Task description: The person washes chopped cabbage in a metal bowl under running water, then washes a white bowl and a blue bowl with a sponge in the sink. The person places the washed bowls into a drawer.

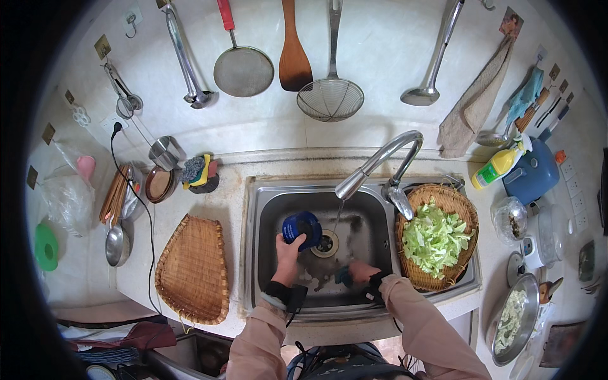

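My left hand point(288, 256) grips a round blue container point(295, 222) with pale writing on its side, its dark inside partly visible. The container is tilted above the left part of a stainless steel sink point(375, 213). Lower in the same basin, my right hand point(364, 271) is closed around a dark teal cloth point(343, 276), near the basin's bottom. A thin stream of water point(338, 216) falls from the chrome faucet point(354, 181) between the container and the basin's right wall. Just right of the container is the round drain point(326, 243).
Right of the basin, a round wicker basket point(468, 209) holds chopped leafy greens point(436, 240). A woven bamboo scoop point(194, 270) lies on the left counter by a black cord point(151, 228). A yellow spray bottle point(498, 164) and a metal bowl point(532, 304) stand at the right. Utensils hang overhead.
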Demonstrator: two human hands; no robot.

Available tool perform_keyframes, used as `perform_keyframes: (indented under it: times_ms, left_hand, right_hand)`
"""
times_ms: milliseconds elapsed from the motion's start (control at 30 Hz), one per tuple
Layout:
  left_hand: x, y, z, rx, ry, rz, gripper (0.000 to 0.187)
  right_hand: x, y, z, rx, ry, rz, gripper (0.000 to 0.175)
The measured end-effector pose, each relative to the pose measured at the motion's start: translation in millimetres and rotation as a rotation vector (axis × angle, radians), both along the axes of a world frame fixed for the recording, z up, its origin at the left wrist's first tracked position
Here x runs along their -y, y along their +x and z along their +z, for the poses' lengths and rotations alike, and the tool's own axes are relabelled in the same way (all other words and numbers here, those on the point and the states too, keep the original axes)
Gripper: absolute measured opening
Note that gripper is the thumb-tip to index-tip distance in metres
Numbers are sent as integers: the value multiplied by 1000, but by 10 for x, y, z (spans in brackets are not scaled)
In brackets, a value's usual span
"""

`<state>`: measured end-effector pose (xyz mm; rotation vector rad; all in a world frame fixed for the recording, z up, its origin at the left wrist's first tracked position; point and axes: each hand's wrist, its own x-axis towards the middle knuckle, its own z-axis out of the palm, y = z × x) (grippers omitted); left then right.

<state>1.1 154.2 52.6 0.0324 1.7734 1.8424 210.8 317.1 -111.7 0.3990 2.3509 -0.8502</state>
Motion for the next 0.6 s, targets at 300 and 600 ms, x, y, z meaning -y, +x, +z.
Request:
perform_keyframes:
  times_ms: [300, 600]
  left_hand:
    - [-222, 249, -7, 227, 199, -136, 49]
    - [-411, 341, 9, 103, 148, -123, 44]
  right_hand:
    - [-126, -608, 1994, -963, -332, -583, 28]
    - [83, -811, 1947, -885, 130, -280, 29]
